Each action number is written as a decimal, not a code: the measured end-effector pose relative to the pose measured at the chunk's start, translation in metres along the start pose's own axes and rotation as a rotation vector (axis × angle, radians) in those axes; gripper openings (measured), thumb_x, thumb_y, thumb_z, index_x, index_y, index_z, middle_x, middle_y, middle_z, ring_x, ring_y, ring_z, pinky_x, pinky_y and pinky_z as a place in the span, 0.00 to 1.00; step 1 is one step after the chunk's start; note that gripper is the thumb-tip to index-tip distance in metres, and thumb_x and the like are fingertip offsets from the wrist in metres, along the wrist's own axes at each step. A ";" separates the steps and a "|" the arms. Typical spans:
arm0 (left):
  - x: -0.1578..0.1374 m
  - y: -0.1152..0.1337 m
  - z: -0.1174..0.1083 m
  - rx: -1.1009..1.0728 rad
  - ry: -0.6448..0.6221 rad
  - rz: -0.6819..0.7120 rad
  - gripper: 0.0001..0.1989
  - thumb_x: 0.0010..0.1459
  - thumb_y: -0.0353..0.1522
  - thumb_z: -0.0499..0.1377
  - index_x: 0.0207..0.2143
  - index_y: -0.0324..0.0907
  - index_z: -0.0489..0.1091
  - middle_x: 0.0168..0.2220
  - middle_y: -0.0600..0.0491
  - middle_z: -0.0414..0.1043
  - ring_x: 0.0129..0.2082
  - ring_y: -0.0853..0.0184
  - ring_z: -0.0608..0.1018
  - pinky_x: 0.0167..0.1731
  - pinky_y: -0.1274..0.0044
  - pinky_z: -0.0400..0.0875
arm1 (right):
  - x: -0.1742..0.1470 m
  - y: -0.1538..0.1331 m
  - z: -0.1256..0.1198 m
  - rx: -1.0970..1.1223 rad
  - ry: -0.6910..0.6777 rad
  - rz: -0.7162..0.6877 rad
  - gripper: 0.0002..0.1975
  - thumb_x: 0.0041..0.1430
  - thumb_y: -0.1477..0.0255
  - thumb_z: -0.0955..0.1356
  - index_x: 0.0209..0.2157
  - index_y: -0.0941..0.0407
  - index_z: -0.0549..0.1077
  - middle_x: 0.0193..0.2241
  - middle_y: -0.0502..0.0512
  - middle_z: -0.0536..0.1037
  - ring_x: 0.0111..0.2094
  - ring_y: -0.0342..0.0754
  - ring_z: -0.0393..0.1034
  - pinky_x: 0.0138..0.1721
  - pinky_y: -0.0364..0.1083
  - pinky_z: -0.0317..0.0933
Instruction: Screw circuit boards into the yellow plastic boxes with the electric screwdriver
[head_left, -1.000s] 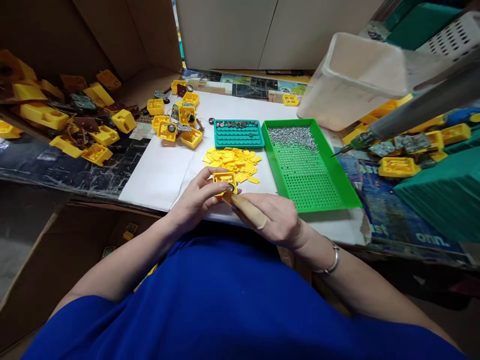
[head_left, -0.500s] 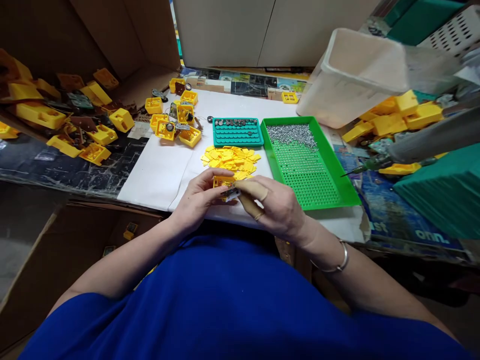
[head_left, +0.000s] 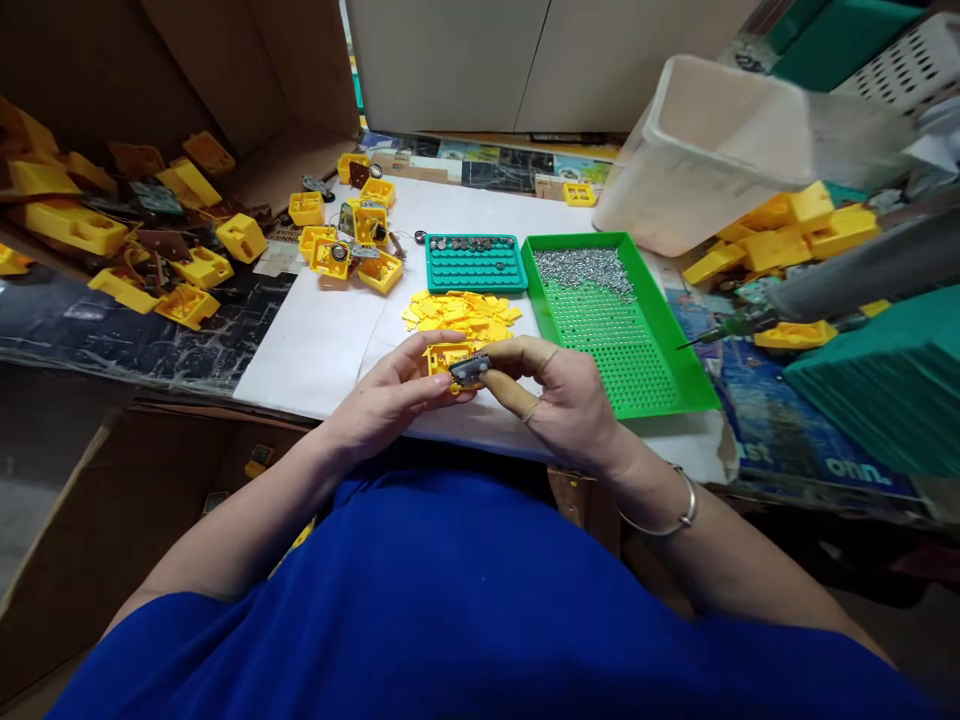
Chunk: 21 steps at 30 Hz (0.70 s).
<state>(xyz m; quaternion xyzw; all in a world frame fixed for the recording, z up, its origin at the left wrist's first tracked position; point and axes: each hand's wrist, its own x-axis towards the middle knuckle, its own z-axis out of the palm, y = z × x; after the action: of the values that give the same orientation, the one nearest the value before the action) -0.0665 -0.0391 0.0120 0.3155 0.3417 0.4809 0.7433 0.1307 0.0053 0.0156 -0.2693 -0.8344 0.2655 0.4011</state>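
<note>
My left hand (head_left: pixel 390 392) is closed around a small yellow plastic housing (head_left: pixel 442 356), whose open side faces up. With thumb and forefinger, both in tan finger covers, my right hand (head_left: pixel 566 395) pinches a small dark grey part with pale round spots (head_left: pixel 470 370). That part sits over the right side of the housing, and my left thumb tip touches or nearly touches it. What lies inside the housing is mostly hidden. Just beyond both hands spreads a pile of flat yellow plastic pieces (head_left: pixel 461 315).
A teal tray (head_left: pixel 465 275) holds small round metal parts. The green tray (head_left: pixel 667 370) holds many screws. Yellow housings with wires (head_left: pixel 330 255) lie at left, more in a cardboard box (head_left: pixel 300 150). A translucent bin (head_left: pixel 697 180) and an electric screwdriver (head_left: pixel 825 275) are at right.
The grey part has turned, so its broad spotted face now shows. My right hand has shifted slightly right, and more of the yellow housing is visible in my left hand.
</note>
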 end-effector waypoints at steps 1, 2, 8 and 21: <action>0.000 -0.001 0.000 0.005 0.011 0.009 0.17 0.54 0.26 0.65 0.47 0.45 0.74 0.43 0.53 0.78 0.42 0.68 0.79 0.46 0.75 0.74 | 0.000 0.001 0.000 -0.027 -0.008 -0.090 0.07 0.62 0.78 0.68 0.42 0.58 0.74 0.34 0.54 0.81 0.33 0.42 0.75 0.35 0.41 0.71; 0.000 -0.001 0.000 0.021 0.027 0.019 0.17 0.54 0.26 0.65 0.47 0.45 0.74 0.41 0.54 0.78 0.40 0.69 0.79 0.44 0.75 0.74 | -0.001 0.001 0.000 -0.059 -0.019 -0.196 0.07 0.63 0.79 0.67 0.43 0.58 0.73 0.34 0.55 0.81 0.34 0.42 0.75 0.36 0.42 0.71; -0.001 -0.003 0.001 0.140 0.095 0.068 0.16 0.50 0.26 0.65 0.43 0.44 0.76 0.34 0.57 0.76 0.31 0.73 0.74 0.31 0.82 0.67 | 0.003 0.002 -0.003 -0.253 -0.109 -0.535 0.11 0.64 0.81 0.63 0.46 0.58 0.70 0.33 0.57 0.78 0.33 0.46 0.71 0.34 0.46 0.69; 0.005 -0.005 0.004 -0.004 0.046 -0.011 0.14 0.49 0.27 0.60 0.41 0.41 0.75 0.42 0.51 0.76 0.41 0.63 0.78 0.47 0.65 0.75 | 0.024 -0.007 -0.011 -0.232 -0.419 -0.110 0.13 0.65 0.78 0.61 0.46 0.57 0.74 0.37 0.57 0.78 0.37 0.47 0.72 0.38 0.45 0.66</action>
<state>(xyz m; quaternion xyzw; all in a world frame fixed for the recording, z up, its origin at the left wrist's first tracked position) -0.0591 -0.0372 0.0095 0.3010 0.3595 0.4845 0.7385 0.1251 0.0190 0.0389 -0.2069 -0.9376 0.1958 0.1993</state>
